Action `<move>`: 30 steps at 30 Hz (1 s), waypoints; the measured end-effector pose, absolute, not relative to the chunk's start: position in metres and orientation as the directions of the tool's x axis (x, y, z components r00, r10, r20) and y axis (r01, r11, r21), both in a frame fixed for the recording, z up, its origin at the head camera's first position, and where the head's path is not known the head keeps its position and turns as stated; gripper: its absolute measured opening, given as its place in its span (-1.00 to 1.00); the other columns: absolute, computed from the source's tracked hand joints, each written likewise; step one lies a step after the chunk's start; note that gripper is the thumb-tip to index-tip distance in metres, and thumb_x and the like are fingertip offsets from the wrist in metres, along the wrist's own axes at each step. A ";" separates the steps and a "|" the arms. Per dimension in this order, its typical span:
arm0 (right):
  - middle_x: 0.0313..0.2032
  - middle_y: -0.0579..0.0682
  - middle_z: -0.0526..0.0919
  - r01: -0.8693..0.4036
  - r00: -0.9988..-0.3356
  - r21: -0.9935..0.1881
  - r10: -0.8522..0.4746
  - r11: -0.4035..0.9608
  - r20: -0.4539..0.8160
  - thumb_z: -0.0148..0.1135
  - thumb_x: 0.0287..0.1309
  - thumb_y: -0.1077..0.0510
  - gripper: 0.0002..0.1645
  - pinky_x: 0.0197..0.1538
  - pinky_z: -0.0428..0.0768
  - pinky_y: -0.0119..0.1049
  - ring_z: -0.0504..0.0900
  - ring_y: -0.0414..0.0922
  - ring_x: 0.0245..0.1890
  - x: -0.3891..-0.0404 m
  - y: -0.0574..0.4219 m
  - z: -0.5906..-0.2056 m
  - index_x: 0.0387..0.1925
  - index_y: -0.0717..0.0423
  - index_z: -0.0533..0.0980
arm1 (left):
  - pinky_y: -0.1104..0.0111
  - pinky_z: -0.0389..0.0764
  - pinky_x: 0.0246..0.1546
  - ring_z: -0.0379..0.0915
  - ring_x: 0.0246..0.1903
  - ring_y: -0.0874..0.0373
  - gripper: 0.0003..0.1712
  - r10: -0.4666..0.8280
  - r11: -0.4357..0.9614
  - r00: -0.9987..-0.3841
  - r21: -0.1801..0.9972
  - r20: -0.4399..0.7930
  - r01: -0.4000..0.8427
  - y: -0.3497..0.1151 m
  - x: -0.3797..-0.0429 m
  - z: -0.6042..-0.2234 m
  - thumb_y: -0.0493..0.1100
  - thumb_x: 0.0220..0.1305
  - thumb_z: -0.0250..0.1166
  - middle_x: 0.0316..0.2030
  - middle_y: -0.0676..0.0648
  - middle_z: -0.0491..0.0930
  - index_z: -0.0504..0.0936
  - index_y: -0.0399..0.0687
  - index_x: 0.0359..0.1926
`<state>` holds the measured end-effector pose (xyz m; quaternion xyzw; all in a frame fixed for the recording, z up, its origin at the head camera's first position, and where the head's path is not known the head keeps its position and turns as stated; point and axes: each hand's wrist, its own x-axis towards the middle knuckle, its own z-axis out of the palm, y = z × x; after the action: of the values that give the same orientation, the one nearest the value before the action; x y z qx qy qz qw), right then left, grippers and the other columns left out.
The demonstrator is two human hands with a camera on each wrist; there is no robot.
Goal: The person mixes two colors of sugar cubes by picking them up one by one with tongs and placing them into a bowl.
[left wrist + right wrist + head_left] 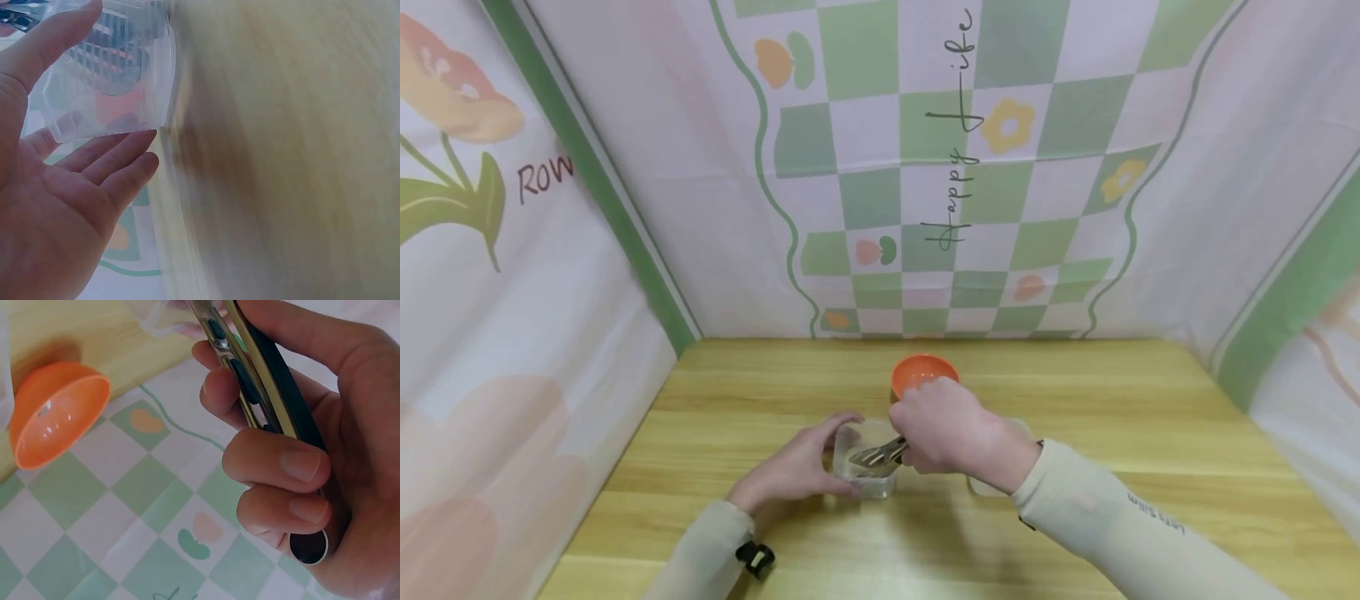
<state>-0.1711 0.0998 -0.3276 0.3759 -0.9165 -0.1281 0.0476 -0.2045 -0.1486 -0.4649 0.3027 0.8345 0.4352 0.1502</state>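
My left hand (pixel 797 462) holds a clear plastic container (pixel 874 490) from its left side. In the left wrist view the thumb lies along one side of the container (pixel 140 112) and the fingertips touch the opposite side. Metal tongs (pixel 872 456) with slotted ends reach down into this container, and the slots show through its wall. My right hand (pixel 943 425) grips the tongs by their handles, with fingers curled round the dark-and-gold arms of the tongs (pixel 275 381). Whether anything lies between the tongs' ends cannot be made out.
Just beyond my right hand stands an orange bowl (pixel 925 371). A second clear container (pixel 988 487) is partly hidden under my right forearm. All stand on a wooden table (pixel 760 375), with a printed cloth (pixel 865 133) behind it.
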 end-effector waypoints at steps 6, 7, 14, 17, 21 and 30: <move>-0.64 -0.16 0.38 -0.680 -0.704 0.282 -0.711 0.676 0.007 0.65 -0.03 -0.16 -0.46 -0.59 0.49 -0.22 0.35 -0.18 -0.67 -0.169 0.102 -0.332 -0.64 -0.10 0.41 | 0.02 0.45 0.34 0.51 0.26 -0.01 0.20 0.639 0.439 -0.769 0.817 0.009 0.374 -0.148 -0.205 -0.463 -0.05 0.01 0.72 0.31 -0.10 0.56 0.23 0.02 0.60; -0.64 -0.16 0.38 -0.680 -0.705 0.278 -0.709 0.678 0.007 0.65 -0.03 -0.16 -0.46 -0.58 0.49 -0.22 0.35 -0.17 -0.67 -0.169 0.103 -0.332 -0.65 -0.10 0.41 | 0.03 0.45 0.34 0.51 0.26 -0.01 0.20 0.639 0.441 -0.769 0.815 0.009 0.375 -0.147 -0.205 -0.463 -0.05 0.01 0.72 0.31 -0.10 0.56 0.23 0.03 0.60; -0.66 -0.19 0.37 -0.694 -0.697 0.244 -0.717 0.677 0.008 0.66 -0.02 -0.12 -0.46 -0.60 0.47 -0.23 0.35 -0.20 -0.68 -0.168 0.105 -0.334 -0.66 -0.10 0.41 | 0.08 0.49 0.29 0.53 0.23 0.00 0.19 0.640 0.442 -0.768 0.813 0.011 0.379 -0.146 -0.205 -0.463 -0.05 0.00 0.72 0.31 -0.10 0.56 0.25 0.11 0.58; -0.68 -0.20 0.36 -0.698 -0.692 0.238 -0.722 0.676 0.020 0.66 -0.01 -0.11 -0.46 -0.61 0.44 -0.25 0.34 -0.20 -0.68 -0.168 0.106 -0.336 -0.67 -0.10 0.41 | 0.09 0.50 0.28 0.53 0.23 0.01 0.19 0.640 0.438 -0.768 0.816 0.013 0.378 -0.146 -0.205 -0.463 -0.06 0.00 0.72 0.30 -0.10 0.56 0.25 0.09 0.58; -0.69 -0.19 0.36 -0.696 -0.689 0.235 -0.723 0.679 0.051 0.62 0.03 -0.11 -0.48 -0.62 0.41 -0.23 0.35 -0.17 -0.68 -0.168 0.107 -0.339 -0.70 -0.11 0.41 | 0.11 0.52 0.27 0.54 0.21 0.02 0.19 0.644 0.431 -0.765 0.820 0.013 0.376 -0.147 -0.205 -0.465 -0.07 0.00 0.72 0.29 -0.10 0.57 0.24 0.07 0.59; -0.65 -0.21 0.37 -0.679 -0.715 0.188 -0.697 0.710 0.055 0.55 0.14 -0.13 -0.45 -0.60 0.37 -0.24 0.35 -0.17 -0.59 -0.172 0.117 -0.344 -0.73 -0.15 0.39 | 0.13 0.54 0.23 0.55 0.16 0.13 0.20 0.643 0.435 -0.766 0.817 0.012 0.378 -0.148 -0.207 -0.468 -0.03 0.00 0.72 0.25 -0.03 0.58 0.24 0.05 0.59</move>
<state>-0.1716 0.1166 -0.3444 0.3728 -0.9227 -0.0770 0.0611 -0.2067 -0.1476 -0.4678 0.3065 0.8332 0.4343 0.1524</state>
